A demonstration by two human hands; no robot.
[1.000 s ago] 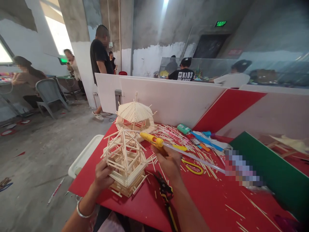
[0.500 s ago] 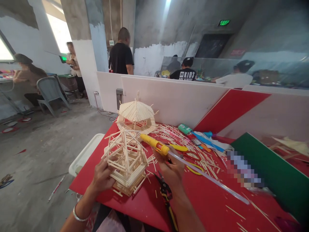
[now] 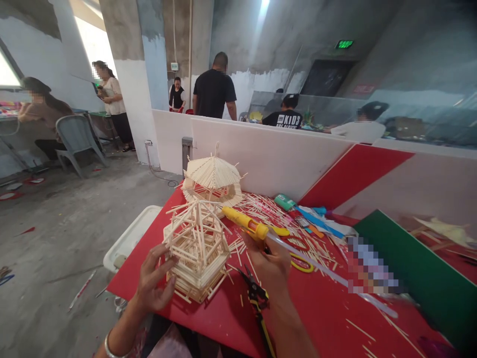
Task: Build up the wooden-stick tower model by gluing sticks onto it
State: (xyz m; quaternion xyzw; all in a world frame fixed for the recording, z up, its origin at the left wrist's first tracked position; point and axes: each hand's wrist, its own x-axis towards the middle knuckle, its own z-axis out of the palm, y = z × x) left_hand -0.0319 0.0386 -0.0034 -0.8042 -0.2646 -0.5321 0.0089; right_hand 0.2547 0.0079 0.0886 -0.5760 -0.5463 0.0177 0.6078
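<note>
In my right hand [image 3: 270, 256] is a yellow glue gun [image 3: 244, 223], its nozzle pointing left at the upper part of a wooden-stick pavilion model [image 3: 199, 253]. A long clear glue stick [image 3: 324, 264] trails from the gun's back end. My left hand [image 3: 154, 281] is at the model's left side, fingers apart, fingertips at its sticks; whether they press on it I cannot tell. The model has an open frame top. Behind it stands a second stick model [image 3: 213, 174] with a covered roof. Pliers-like cutters [image 3: 257, 296] with black and yellow handles lie by my right forearm.
Loose sticks [image 3: 257, 209] are scattered over the red table [image 3: 223, 323]. Yellow-handled scissors [image 3: 301, 263], a green-labelled bottle [image 3: 285, 201] and a green board [image 3: 417, 278] lie to the right. A white partition [image 3: 261, 149] borders the back; several people are beyond it.
My left hand has loosened and its fingers have spread at the model's side. The glue gun has shifted slightly right and is still in my right hand.
</note>
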